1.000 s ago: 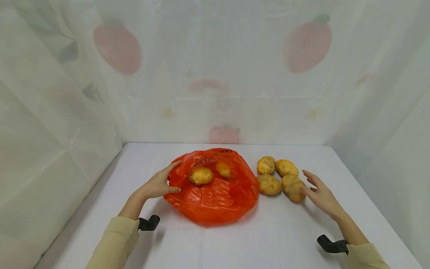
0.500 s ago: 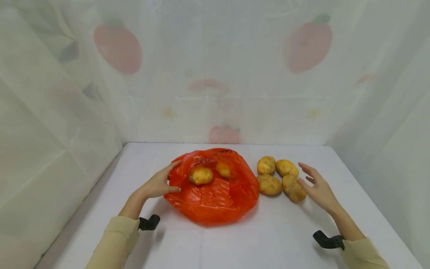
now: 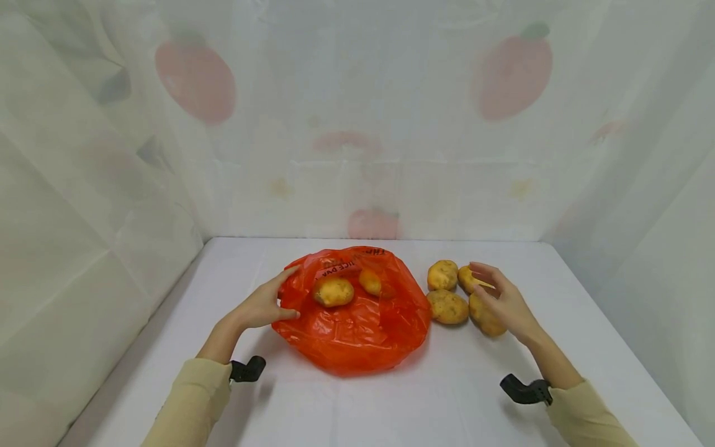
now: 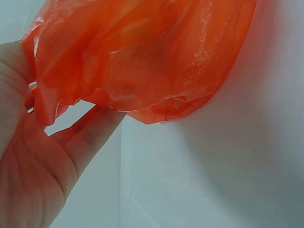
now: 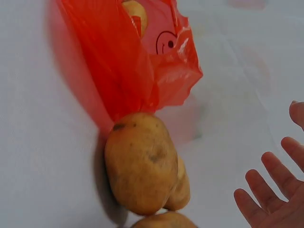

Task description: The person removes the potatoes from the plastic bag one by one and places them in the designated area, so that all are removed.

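Note:
A red plastic bag (image 3: 352, 338) lies with its mouth spread wide, a potato (image 3: 334, 292) and a second potato (image 3: 370, 281) showing inside. My left hand (image 3: 258, 308) grips the bag's left rim; in the left wrist view, folds of the bag (image 4: 137, 61) hide some of the fingers. Several loose potatoes sit right of the bag, among them a near-left potato (image 3: 448, 307) and a near-right potato (image 3: 485, 318). My right hand (image 3: 512, 308) is over the right-hand pair, partly covering them. Its fingers (image 5: 260, 190) are extended and hold nothing in the right wrist view.
White cloth covers the table (image 3: 368, 410). Pale fabric walls with faded strawberry prints enclose the back (image 3: 430, 81), the left side (image 3: 72, 261) and the right side (image 3: 659, 261). A black wrist camera mount (image 3: 525, 390) is strapped to the right wrist, another (image 3: 248, 370) to the left.
My right hand has moved left and slightly away from me, from beside the near-right potato to over the right-hand pair. The left hand, bag and potatoes look almost unchanged.

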`<state>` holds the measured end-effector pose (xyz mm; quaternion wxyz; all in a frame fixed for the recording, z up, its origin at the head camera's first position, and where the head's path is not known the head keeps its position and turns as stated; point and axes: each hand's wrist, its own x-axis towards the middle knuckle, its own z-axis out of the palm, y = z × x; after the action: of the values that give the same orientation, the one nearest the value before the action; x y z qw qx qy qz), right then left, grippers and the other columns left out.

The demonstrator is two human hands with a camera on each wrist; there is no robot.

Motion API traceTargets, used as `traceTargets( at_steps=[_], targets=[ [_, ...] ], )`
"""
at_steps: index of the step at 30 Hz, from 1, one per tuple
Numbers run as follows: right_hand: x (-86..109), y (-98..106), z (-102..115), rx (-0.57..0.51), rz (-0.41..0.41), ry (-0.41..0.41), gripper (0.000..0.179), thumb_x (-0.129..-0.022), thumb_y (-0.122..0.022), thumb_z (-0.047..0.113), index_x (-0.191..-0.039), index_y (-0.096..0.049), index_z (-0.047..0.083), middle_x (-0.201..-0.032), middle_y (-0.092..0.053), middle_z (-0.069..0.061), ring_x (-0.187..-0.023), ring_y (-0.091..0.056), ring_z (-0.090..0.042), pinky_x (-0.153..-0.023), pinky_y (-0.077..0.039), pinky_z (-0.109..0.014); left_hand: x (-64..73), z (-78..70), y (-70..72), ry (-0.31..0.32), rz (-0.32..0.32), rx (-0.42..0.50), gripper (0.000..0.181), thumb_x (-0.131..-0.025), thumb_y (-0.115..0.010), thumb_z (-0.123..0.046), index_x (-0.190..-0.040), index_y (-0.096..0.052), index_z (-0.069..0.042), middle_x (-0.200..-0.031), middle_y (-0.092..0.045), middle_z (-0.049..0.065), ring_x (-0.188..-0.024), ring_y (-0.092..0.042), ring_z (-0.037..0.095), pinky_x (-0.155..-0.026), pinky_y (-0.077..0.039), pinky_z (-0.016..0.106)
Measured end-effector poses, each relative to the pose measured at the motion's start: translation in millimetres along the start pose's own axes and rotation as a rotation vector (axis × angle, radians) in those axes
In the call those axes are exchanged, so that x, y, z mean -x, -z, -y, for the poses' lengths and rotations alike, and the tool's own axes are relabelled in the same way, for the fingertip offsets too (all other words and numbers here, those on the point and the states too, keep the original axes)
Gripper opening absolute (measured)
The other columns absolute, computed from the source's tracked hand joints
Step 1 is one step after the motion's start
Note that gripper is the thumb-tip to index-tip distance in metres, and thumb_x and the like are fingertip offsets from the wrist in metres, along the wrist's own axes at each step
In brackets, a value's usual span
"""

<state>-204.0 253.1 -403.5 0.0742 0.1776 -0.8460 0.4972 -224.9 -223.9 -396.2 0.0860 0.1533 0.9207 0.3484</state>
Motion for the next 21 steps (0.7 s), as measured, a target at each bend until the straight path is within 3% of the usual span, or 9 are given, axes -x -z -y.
traceTargets(
  at_steps=[4, 7, 12, 18, 21],
  targets=[
    [-6.8, -7.3, 8.5, -0.027, 0.032, -0.013, 0.047, -0.094, -0.053, 0.02, -0.137, -0.038, 0.01, -0.139, -0.042, -0.014, -0.124, -0.042, -0.033, -0.089, -0.035, -0.005, 0.4, -1.5, 1.2, 0.001, 0.003, 0.008, 0.091, -0.075, -0.074, -0.018, -0.147, -0.019, -0.021, -0.144, -0.034, 0.014, -0.122, -0.042, 0.034, -0.096, -0.042, 0.052],
    [-11.8, -12.9, 13.4, -0.047, 0.057, -0.01, 0.048, -0.094, -0.053, 0.023, -0.137, -0.038, 0.009, -0.139, -0.042, -0.012, -0.124, -0.043, -0.032, -0.096, -0.042, -0.021, 0.9, -2.4, 1.4, 0.006, 0.005, 0.012, 0.09, -0.076, -0.074, -0.017, -0.147, -0.019, -0.021, -0.144, -0.034, 0.013, -0.122, -0.043, 0.035, -0.095, -0.043, 0.052],
    [-19.0, -23.4, 21.7, -0.065, 0.096, 0.006, 0.048, -0.093, -0.054, 0.026, -0.136, -0.04, 0.01, -0.138, -0.043, -0.009, -0.124, -0.045, -0.028, -0.1, -0.038, -0.049, 1.2, -2.5, 0.3, 0.009, 0.009, 0.017, 0.09, -0.077, -0.073, -0.015, -0.148, -0.018, -0.022, -0.146, -0.031, 0.012, -0.124, -0.04, 0.035, -0.095, -0.042, 0.052],
    [-24.9, -35.4, 35.3, -0.126, 0.167, -0.079, 0.053, -0.089, -0.058, 0.037, -0.137, -0.04, 0.023, -0.137, -0.044, -0.003, -0.124, -0.045, -0.028, -0.096, -0.044, -0.045, 0.7, -1.7, -0.5, 0.006, 0.008, 0.015, 0.09, -0.077, -0.074, -0.016, -0.148, -0.018, -0.022, -0.146, -0.03, 0.012, -0.125, -0.04, 0.035, -0.095, -0.042, 0.052],
    [-29.5, -41.8, 40.1, -0.123, 0.191, -0.081, 0.053, -0.089, -0.059, 0.036, -0.137, -0.04, 0.025, -0.138, -0.043, -0.001, -0.124, -0.045, -0.028, -0.095, -0.045, -0.043, 1.0, -1.2, -0.5, 0.012, 0.006, 0.015, 0.09, -0.076, -0.074, -0.016, -0.148, -0.018, -0.022, -0.146, -0.031, 0.012, -0.124, -0.04, 0.035, -0.096, -0.042, 0.052]
  ],
)
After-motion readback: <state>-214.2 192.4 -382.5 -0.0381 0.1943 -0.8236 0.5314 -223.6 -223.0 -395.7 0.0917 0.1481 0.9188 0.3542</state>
